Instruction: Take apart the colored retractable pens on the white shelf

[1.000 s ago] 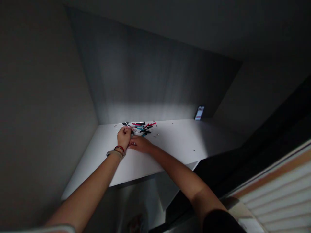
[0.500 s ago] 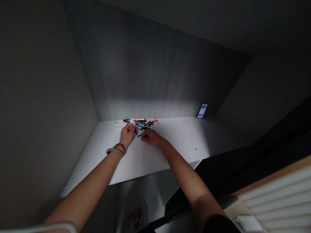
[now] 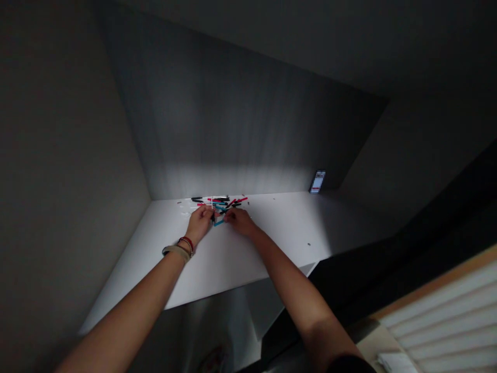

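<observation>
A heap of small stick-like pieces [image 3: 223, 202] in black, red, teal and white lies near the back of a white table [image 3: 233, 248]. My left hand [image 3: 201, 223] rests at the near left edge of the heap, fingers curled around a small dark piece, with bands on the wrist. My right hand [image 3: 240, 221] lies flat on the table just right of it, fingertips at the heap. A teal stick [image 3: 218, 223] lies between the two hands. What the right fingers pinch is too small to tell.
A phone [image 3: 317, 182] with a lit screen leans against the back wall at the table's far right. Dark grey walls close in the table on the left and behind. A small speck [image 3: 309, 244] lies on the right part. Pale slats [image 3: 446, 311] show at lower right.
My right hand has slid forward from beside the left hand to the edge of the heap. The left hand has stayed at the heap's near left side. The view has shifted slightly.
</observation>
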A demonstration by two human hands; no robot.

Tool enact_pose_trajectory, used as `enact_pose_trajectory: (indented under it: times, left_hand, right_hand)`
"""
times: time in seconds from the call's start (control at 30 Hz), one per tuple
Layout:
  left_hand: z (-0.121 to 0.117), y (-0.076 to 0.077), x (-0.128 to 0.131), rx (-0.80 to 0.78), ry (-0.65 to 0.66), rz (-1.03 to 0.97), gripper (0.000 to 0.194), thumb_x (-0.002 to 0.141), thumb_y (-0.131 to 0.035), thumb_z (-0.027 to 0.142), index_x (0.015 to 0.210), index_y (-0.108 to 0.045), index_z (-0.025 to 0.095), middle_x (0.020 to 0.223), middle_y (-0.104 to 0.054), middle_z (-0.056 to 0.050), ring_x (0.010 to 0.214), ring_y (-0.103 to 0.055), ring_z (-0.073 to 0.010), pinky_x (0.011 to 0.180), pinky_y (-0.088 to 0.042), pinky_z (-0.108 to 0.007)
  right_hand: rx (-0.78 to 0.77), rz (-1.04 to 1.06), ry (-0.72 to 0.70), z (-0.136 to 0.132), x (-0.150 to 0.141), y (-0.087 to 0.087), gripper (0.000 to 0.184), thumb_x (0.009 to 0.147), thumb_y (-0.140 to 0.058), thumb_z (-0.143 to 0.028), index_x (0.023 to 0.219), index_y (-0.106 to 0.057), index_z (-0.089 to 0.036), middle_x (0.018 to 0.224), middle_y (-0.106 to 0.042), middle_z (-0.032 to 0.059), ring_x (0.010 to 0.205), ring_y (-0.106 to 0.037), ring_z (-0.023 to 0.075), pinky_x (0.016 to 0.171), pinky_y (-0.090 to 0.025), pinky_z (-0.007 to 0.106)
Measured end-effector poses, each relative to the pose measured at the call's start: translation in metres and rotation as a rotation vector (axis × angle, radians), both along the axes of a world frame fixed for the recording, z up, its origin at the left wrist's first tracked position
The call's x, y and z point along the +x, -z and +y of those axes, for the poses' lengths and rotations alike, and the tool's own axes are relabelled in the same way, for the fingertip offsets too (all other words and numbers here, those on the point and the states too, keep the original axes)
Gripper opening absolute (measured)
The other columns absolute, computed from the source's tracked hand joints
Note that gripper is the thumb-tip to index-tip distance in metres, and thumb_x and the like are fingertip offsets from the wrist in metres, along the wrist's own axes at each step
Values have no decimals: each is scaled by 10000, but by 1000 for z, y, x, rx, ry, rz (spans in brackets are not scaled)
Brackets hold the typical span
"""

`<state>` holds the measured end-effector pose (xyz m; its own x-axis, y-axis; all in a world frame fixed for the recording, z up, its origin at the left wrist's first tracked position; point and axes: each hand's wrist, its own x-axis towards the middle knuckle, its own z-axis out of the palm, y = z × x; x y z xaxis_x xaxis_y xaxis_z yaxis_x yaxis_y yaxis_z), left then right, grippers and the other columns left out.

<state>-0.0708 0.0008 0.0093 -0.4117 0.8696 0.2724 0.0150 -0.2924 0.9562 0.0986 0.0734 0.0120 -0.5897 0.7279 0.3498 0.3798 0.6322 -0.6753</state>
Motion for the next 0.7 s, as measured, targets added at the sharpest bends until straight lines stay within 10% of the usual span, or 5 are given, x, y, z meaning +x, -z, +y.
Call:
enact_pose_trajectory:
  times: [0.43,0.7]
  left_hand:
    - [-8,-9,7,-53,252,-119,430,624,-813,478,862,-636,168,815,-727,-67,670,-627,-162,546,-391,-237]
    - [-4,-5,1,-42,191,-189,462,696,-743,568,907,-594,185,915,-738,-85,715,-656,-167,565,-429,-235]
  right_hand:
    - [-596,521,57,-1,11,-17,386,658,-732,-467,912,-705,-177,791,-675,18,690,-595,136,553,-451,209]
    - [-392,539,274,16,16,-4,353,704,-699,-462,899,-731,-170,912,-732,61,851,-660,205,694,-523,290]
